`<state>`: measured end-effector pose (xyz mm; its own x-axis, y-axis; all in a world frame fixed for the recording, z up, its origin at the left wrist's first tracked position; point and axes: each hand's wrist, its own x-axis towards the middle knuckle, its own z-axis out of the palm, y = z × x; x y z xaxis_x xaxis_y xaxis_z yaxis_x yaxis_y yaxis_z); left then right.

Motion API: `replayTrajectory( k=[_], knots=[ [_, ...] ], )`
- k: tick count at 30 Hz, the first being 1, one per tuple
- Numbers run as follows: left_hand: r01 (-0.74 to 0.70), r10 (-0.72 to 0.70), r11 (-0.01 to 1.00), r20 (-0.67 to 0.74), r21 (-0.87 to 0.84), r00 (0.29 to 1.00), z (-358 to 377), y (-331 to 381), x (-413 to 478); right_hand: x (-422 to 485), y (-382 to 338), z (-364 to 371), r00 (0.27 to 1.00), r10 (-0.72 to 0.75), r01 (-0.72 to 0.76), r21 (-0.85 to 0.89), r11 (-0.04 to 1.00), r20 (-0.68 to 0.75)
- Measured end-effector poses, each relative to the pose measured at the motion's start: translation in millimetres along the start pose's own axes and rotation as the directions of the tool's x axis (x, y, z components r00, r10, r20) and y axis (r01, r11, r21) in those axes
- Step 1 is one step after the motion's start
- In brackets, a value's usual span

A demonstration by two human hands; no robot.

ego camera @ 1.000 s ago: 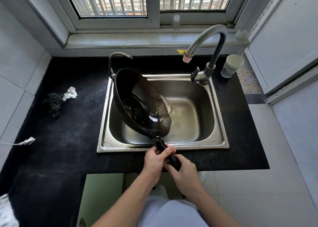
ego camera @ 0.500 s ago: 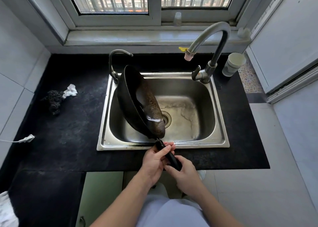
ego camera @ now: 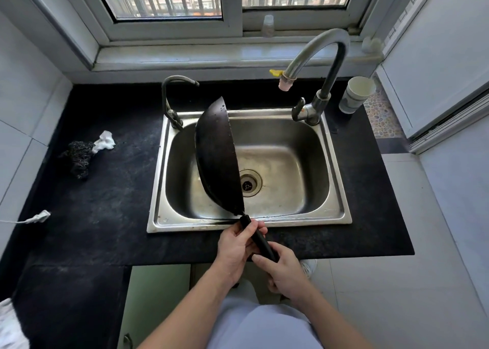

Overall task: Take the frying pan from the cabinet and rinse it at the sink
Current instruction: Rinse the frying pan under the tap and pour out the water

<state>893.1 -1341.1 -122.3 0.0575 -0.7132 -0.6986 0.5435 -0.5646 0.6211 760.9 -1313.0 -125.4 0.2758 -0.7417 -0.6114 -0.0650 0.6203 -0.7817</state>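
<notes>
- The frying pan [ego camera: 218, 158] stands on edge over the left half of the sink [ego camera: 336, 216], centre of frame, its open face turned toward the drain [ego camera: 248, 183]; in my judgement this tilt lets rinse water run off into the basin.
- Both hands are closed round the pan's one black handle [ego camera: 258, 239] at lower centre: the left hand [ego camera: 236, 245] nearer the bowl, the right hand [ego camera: 281, 269] at the handle's end. Two grips probably steady a heavy pan held edgewise.
- No water is seen running from the tall faucet [ego camera: 317, 55], upper right; its spout ends right of the pan, not above it.
- Count: one pan, one sink, two faucets, the second a small faucet [ego camera: 172, 94] at the sink's back left corner.
- On the black counter [ego camera: 105, 203]: one paper cup [ego camera: 356, 94] at upper right, one dark scrubber [ego camera: 78, 158] with one white scrap [ego camera: 105, 141] at left.
</notes>
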Motion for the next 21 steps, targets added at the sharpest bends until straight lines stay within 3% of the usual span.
replayTrajectory(
  k=[10,21],
  knots=[
    [0.015,-0.013,0.999,-0.031,0.041,0.999,-0.3,5.7,-5.6,4.1,6.9,4.9,1.000,-0.002,0.001,0.057,0.998,0.012],
    [0.029,-0.028,0.999,-0.068,0.015,0.997,-1.1,5.1,-5.0,1.4,2.3,9.0,0.998,-0.058,0.058,0.001,0.998,-0.002]
  ],
)
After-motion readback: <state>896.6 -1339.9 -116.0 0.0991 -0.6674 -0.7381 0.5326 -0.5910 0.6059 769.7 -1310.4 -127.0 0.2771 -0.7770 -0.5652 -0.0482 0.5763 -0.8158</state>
